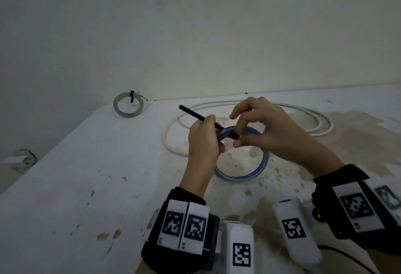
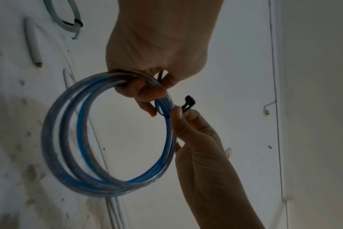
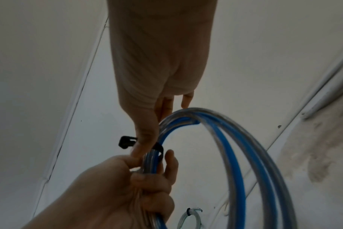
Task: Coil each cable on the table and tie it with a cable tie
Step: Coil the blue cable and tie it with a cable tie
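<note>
A coil of blue and clear cable (image 1: 261, 166) hangs just above the table, held up at its top. My left hand (image 1: 213, 136) grips the bundled turns (image 2: 65, 139), and the long tail of a black cable tie (image 1: 193, 114) sticks out up-left past its knuckles. My right hand (image 1: 237, 137) pinches the tie where it wraps the bundle. The tie's head (image 2: 189, 103) pokes out beside the right thumb (image 3: 145, 139), and its strap (image 3: 159, 148) crosses the turns. A green coil (image 1: 128, 104) with a black tie on it lies at the table's far left corner.
A long white cable (image 1: 303, 119) lies in loose loops on the table behind my hands. The white table (image 1: 86, 176) is stained brown on its right half. A wall stands close behind its far edge.
</note>
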